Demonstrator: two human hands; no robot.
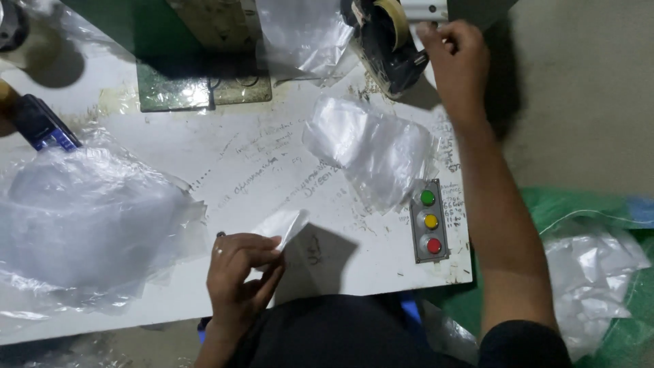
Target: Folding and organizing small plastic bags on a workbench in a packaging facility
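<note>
Our left hand (238,272) pinches a small clear bag (283,225) at six o'clock on the white table (259,157). Our right hand (453,58) grips the tape holder (388,41) at one o'clock. We should pull tape slowly and keep the bag flat.

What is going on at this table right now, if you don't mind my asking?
A person sits at a white table. The left hand pinches a small clear plastic bag, while the right hand reaches up to a tape dispenser at the far edge. Loose clear bags lie between them, beside a three-button control box.
</note>
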